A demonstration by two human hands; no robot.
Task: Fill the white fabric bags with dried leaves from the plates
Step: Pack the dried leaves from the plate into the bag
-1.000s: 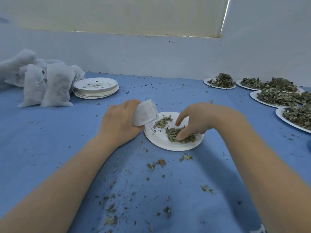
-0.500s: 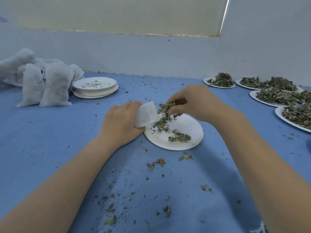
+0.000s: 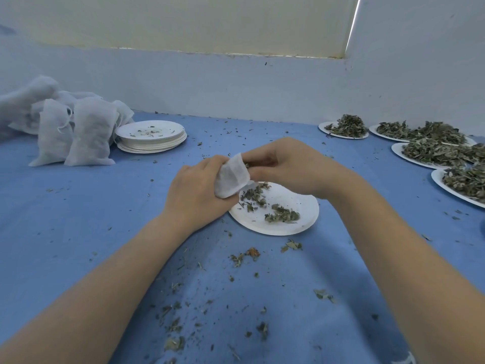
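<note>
Filling under way: left hand (image 3: 194,190) gripping bag (image 3: 232,177) over plate (image 3: 301,222) so spills land there, right hand (image 3: 286,164) pinching leaves at its mouth. Filled bags (image 3: 86,132) kept far left, full plates (image 3: 425,151) waiting right.

Left hand (image 3: 195,190) gripping, right hand (image 3: 286,168) pinching with curled fingers, hands touching, forearms converging

Soft even daylight, faint shadows, wide-angle edge distortion, slight blur
</note>
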